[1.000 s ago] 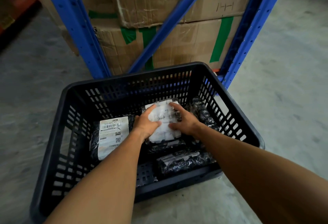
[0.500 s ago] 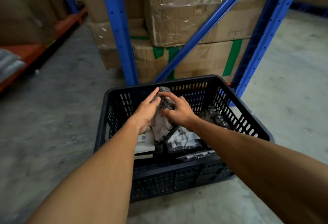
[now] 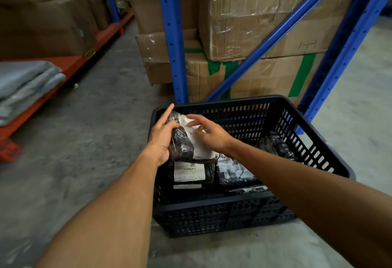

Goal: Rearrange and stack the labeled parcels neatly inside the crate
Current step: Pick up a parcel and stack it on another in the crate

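A black slotted plastic crate (image 3: 233, 210) stands on the concrete floor. My left hand (image 3: 162, 138) grips a black plastic-wrapped parcel (image 3: 184, 143) with a white label, held tilted above the crate's left end. My right hand (image 3: 209, 134) rests its spread fingers on that label from the right. Beneath it lies a flat parcel with a white barcode label (image 3: 188, 172). More black wrapped parcels (image 3: 275, 145) lie at the crate's right side and a further one (image 3: 235, 173) in the middle.
Blue rack uprights (image 3: 172, 40) and a diagonal brace stand just behind the crate, with taped cardboard cartons (image 3: 254, 23) stacked behind them. An orange low shelf (image 3: 70, 66) with folded grey bags (image 3: 23, 85) runs along the left. Bare concrete floor lies left and right.
The parcel was lifted from the crate floor and carried toward the crate's left end. My view swung left, so the crate now sits further right. My right hand's fingers have spread over the label.
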